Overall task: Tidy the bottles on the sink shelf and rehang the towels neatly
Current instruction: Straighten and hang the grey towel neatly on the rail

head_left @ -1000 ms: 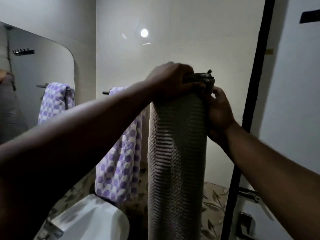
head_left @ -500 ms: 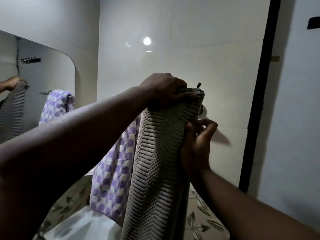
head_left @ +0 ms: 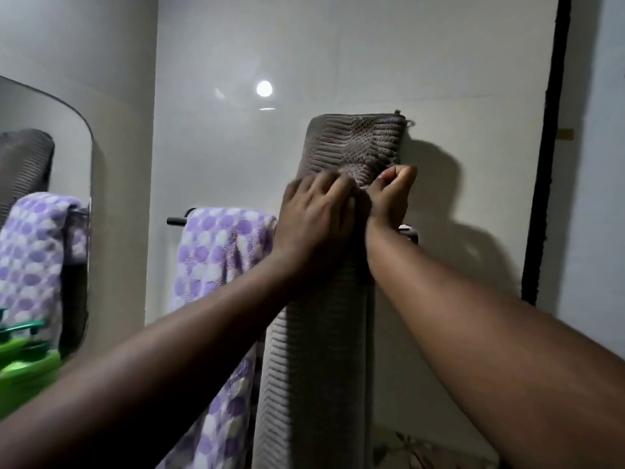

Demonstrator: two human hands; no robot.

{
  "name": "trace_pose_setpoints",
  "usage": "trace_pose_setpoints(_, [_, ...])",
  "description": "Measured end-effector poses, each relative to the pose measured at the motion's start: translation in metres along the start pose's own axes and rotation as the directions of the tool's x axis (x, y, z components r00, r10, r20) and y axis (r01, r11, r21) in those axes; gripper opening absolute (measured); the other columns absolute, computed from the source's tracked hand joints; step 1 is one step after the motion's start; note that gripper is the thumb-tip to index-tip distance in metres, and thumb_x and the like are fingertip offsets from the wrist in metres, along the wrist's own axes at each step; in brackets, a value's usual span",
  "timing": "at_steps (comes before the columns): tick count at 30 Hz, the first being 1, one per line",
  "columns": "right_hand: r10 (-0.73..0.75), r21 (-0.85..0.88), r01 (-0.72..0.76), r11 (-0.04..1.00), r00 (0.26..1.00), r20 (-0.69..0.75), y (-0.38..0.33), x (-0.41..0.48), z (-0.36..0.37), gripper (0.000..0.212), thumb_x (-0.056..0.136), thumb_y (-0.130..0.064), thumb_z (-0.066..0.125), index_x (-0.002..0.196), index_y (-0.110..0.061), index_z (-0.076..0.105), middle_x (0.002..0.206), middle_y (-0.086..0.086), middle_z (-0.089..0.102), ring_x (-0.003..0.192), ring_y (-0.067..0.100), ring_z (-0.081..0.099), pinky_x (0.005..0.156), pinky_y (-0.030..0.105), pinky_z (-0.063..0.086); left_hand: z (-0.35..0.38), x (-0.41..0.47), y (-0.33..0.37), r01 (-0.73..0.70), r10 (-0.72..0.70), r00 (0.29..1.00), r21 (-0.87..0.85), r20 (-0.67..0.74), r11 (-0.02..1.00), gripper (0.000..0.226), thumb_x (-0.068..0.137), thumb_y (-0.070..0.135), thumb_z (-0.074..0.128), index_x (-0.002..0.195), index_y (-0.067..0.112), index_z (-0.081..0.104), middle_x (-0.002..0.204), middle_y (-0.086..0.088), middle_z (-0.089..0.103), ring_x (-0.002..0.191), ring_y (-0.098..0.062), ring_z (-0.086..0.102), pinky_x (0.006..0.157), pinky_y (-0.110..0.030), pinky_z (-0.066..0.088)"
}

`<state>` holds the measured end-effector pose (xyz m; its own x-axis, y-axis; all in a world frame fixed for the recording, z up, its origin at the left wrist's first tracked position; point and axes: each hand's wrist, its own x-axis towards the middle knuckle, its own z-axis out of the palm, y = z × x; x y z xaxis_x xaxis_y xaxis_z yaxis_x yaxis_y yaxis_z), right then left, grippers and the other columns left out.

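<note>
Progress on the towels, as you read it?

Half done, I'd say. The purple dotted towel (head_left: 216,252) hangs over the rail (head_left: 176,221), a bit bunched on its right side. The grey towel (head_left: 355,140) isn't hung yet. It is held up against the wall (head_left: 338,45), just right of the purple one, with its top edge above the rail and its long tail dropping out of view below.

And the hands?

Close together on the grey towel's front, almost touching. The right hand (head_left: 392,198) pinches a gather of fabric between thumb and curled fingers. The left hand (head_left: 314,221) lies over the cloth with fingers bent into the same gather, though they're blurred.

What's left, then?

My guess is settling the grey towel over the rail and squaring it, and perhaps smoothing the purple one. The bottles I can't judge. Only a green bottle (head_left: 23,370) shows at the lower left edge, blurred, beneath the mirror (head_left: 71,157).

Counts?

Two towels, one grey and one purple, each seen again in the mirror. Two hands. One rail, with one chrome fitting (head_left: 407,231) peeping out by the right wrist. One mirror. As for bottles, one green one for certain. The green shapes above it may be its reflection or a second bottle; I cannot tell. One black door frame (head_left: 544,164) at the right.
</note>
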<state>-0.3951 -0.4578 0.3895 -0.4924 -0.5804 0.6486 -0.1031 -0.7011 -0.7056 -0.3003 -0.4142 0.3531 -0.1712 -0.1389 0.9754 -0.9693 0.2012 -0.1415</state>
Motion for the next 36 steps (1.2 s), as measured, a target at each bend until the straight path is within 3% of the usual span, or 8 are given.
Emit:
trace_pose_setpoints(5, [0.095, -0.341, -0.076, 0.937, 0.995, 0.038, 0.010, 0.020, 0.015, 0.012, 0.096, -0.018, 0.043, 0.105, -0.021, 0.051, 0.103, 0.003, 0.066, 0.102, 0.032, 0.065, 0.075, 0.031, 0.044, 0.028, -0.001, -0.028, 0.041, -0.007, 0.943, -0.094, 0.332, 0.995, 0.063, 0.093, 0.049, 0.023, 0.128, 0.020, 0.066, 0.133, -0.004, 0.068, 0.126, -0.026, 0.060, 0.112, -0.037, 0.033])
trace_pose_setpoints(8, [-0.111, -0.596, 0.154, 0.788, 0.988, 0.108, 0.016, 0.017, 0.001, 0.046, 0.080, -0.013, 0.058, 0.124, -0.012, 0.046, 0.131, 0.014, 0.052, 0.116, 0.039, 0.056, 0.092, 0.045, 0.049, 0.039, 0.002, -0.039, 0.024, 0.027, 0.932, -0.133, 0.362, 0.991, 0.049, 0.092, 0.055, 0.029, 0.092, 0.023, 0.067, 0.106, -0.007, 0.074, 0.106, -0.030, 0.065, 0.091, -0.037, 0.037])
trace_pose_setpoints(13, [-0.747, -0.386, 0.783, 0.488, 0.603, 0.280, 0.023, -0.006, -0.024, 0.024, 0.075, -0.016, 0.057, 0.099, -0.015, 0.055, 0.099, 0.005, 0.063, 0.091, 0.030, 0.060, 0.074, 0.039, 0.049, 0.032, 0.009, -0.047, -0.031, 0.131, 0.894, -0.233, 0.428, 0.972, 0.063, 0.080, 0.078, 0.033, 0.090, 0.024, 0.063, 0.080, 0.003, 0.068, 0.081, -0.018, 0.059, 0.079, -0.030, 0.038])
trace_pose_setpoints(16, [-0.576, -0.331, 0.738, 0.588, 0.670, 0.468, 0.025, -0.013, -0.027, 0.033, 0.091, -0.050, 0.056, 0.100, -0.019, 0.049, 0.086, -0.001, 0.063, 0.075, 0.028, 0.061, 0.061, 0.035, 0.043, 0.027, 0.032, -0.057, 0.086, 0.334, 0.680, -0.523, 0.653, 0.848, 0.028, 0.095, 0.040, 0.063, 0.110, 0.018, 0.070, 0.095, 0.008, 0.069, 0.081, 0.002, 0.059, 0.072, -0.005, 0.043])
trace_pose_setpoints(19, [-0.259, -0.503, 0.702, 0.504, 0.679, 0.687, 0.017, -0.005, -0.027, 0.066, 0.085, -0.084, 0.023, 0.088, -0.025, 0.051, 0.075, -0.006, 0.059, 0.075, 0.023, 0.058, 0.066, 0.035, 0.039, 0.032, 0.049, -0.065, 0.399, 0.409, 0.424, -0.572, 0.808, 0.717, 0.012, 0.099, 0.012, 0.063, 0.089, 0.017, 0.069, 0.075, 0.010, 0.075, 0.068, 0.004, 0.068, 0.064, -0.012, 0.053])
trace_pose_setpoints(24, [0.123, -0.474, 0.672, 0.569, 0.500, 0.857, -0.004, 0.019, -0.012, 0.091, 0.066, -0.099, 0.014, 0.069, -0.019, 0.057, 0.062, -0.004, 0.062, 0.056, 0.010, 0.059, 0.058, 0.030, 0.041, 0.040, 0.066, -0.082, 0.575, 0.454, 0.027, -0.386, 0.891, 0.722, 0.036, 0.084, 0.044, 0.076, 0.111, 0.020, 0.078, 0.123, -0.003, 0.076, 0.119, -0.019, 0.070, 0.109, -0.040, 0.050])
trace_pose_setpoints(30, [0.446, -0.451, 0.243, 0.859, 0.079, 0.892, 0.012, 0.047, -0.018, 0.036, 0.075, -0.057, 0.078, 0.072, -0.022, 0.071, 0.070, -0.003, 0.069, 0.062, 0.009, 0.067, 0.056, 0.020, 0.051, 0.055, 0.069, -0.087, 0.566, 0.481, 0.000, -0.396, 0.877, 0.723, 0.024, 0.080, 0.018, 0.077, 0.105, 0.015, 0.079, 0.113, -0.010, 0.079, 0.108, -0.028, 0.074, 0.096, -0.042, 0.057])
trace_pose_setpoints(36, [0.557, -0.531, 0.196, 0.824, -0.114, 0.823, 0.019, 0.062, -0.015, 0.031, 0.078, -0.029, 0.086, 0.103, -0.016, 0.074, 0.103, 0.010, 0.076, 0.097, 0.026, 0.074, 0.082, 0.036, 0.059, 0.054, 0.061, -0.084, 0.417, 0.368, 0.267, -0.451, 0.891, 0.789, 0.039, 0.065, 0.032, 0.096, 0.096, 0.019, 0.076, 0.091, 0.006, 0.081, 0.083, -0.008, 0.076, 0.072, -0.024, 0.057])
